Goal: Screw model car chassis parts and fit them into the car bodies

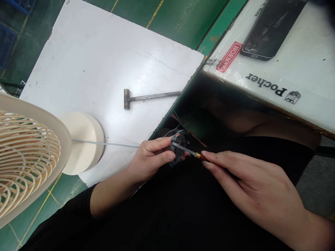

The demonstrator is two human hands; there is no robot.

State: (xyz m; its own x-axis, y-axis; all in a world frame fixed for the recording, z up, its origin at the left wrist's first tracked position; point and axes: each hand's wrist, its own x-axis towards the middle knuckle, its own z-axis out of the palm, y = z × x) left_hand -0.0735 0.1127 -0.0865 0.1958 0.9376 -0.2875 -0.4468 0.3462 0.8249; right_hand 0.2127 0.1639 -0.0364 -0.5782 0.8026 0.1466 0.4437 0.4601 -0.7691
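My left hand (154, 157) is closed round a small dark grey moulded part (178, 153), with thumb and fingers gripping its left side. A slim flat-bladed hand tool (185, 149) with a brass collar and red-brown handle sits between the thumb and fingers of my right hand (256, 184). The blade tip lies against the upper face of the dark part; whether it cuts or only touches cannot be made out. Both hands are above my lap, beside the white table's edge. My right fingers hide most of the handle.
On the white tabletop (86, 59) lies a metal hammer (126, 99). A cream fan (65, 139) stands at the left, its grey cord (117, 144) running toward my left hand. A phone (272, 31) rests on a printed white board (298, 73) at the right.
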